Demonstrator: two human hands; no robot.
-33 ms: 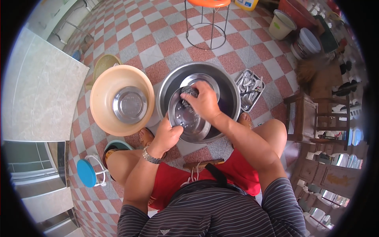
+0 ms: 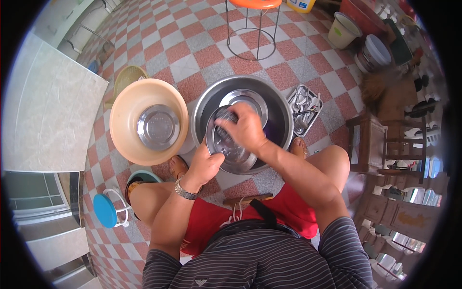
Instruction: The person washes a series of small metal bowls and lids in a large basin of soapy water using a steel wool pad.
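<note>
My left hand (image 2: pixel 204 166) is closed on the near left rim of a shiny metal bowl (image 2: pixel 227 148), holding it tilted over a large steel basin (image 2: pixel 279 113). Inside that bowl my right hand (image 2: pixel 248 129) presses a dark scouring pad (image 2: pixel 225 115), its fingers curled round it and slightly blurred. Drops or specks show on the bowl's inner surface. Another round metal dish (image 2: pixel 260 100) lies in the steel basin, partly hidden by my right hand.
Left of the steel basin stands a peach plastic basin (image 2: pixel 124 123) with a metal dish (image 2: pixel 158 127) inside. To the right lies a tray of spoons (image 2: pixel 304 111). An orange-topped stool (image 2: pixel 255 4), a blue-topped stool (image 2: pixel 105 211) and a wooden chair (image 2: pixel 368 144) stand around.
My right hand and the scouring pad have shifted slightly to the left and down within the bowl. My left hand keeps its hold, and the bowl has barely moved.
</note>
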